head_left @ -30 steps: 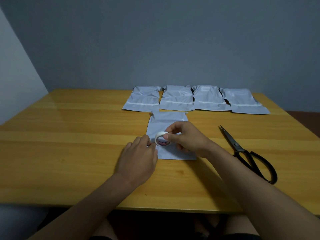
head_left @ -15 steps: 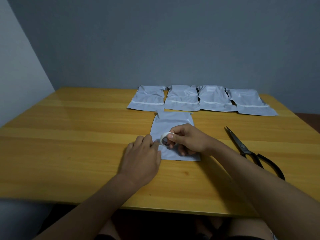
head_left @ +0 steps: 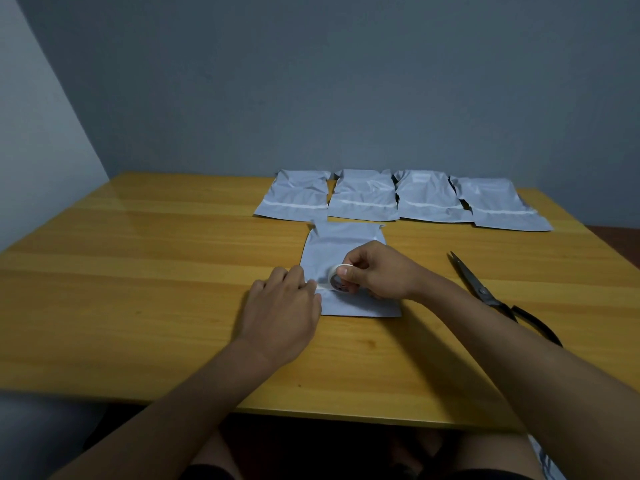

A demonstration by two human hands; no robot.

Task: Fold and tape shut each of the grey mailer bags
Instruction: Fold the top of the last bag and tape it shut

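grey wall [head_left: 346,81] fills the background behind a yellow wooden table [head_left: 138,271], with a paler wall strip at the far left. going left to right across the tabletop: the left hand [head_left: 282,306] lies palm down, its straight fingers pressing on the left edge of the near mailer bag [head_left: 341,242], where the loose end of a white strip of tape sits under the fingertips. the bag lies flat at the middle of the table, just in front of the row behind it. the tape roll [head_left: 337,280] stands on edge on the bag, a short white strip running from it toward the left fingers. its core shows a dark printed label, but the writing is too small and blurred to read. the right hand [head_left: 375,273] grips the roll, thumb and curled fingers pinching its rim.

along the far edge sit four more mailer bags [head_left: 367,199] side by side, edges touching or overlapping, each folded with a white band across it. no print or brand is legible on any bag. to the right of the right forearm lie black scissors [head_left: 498,296], blades together and pointing away, well apart from the bag being taped. the person's knees show below the table's near edge.
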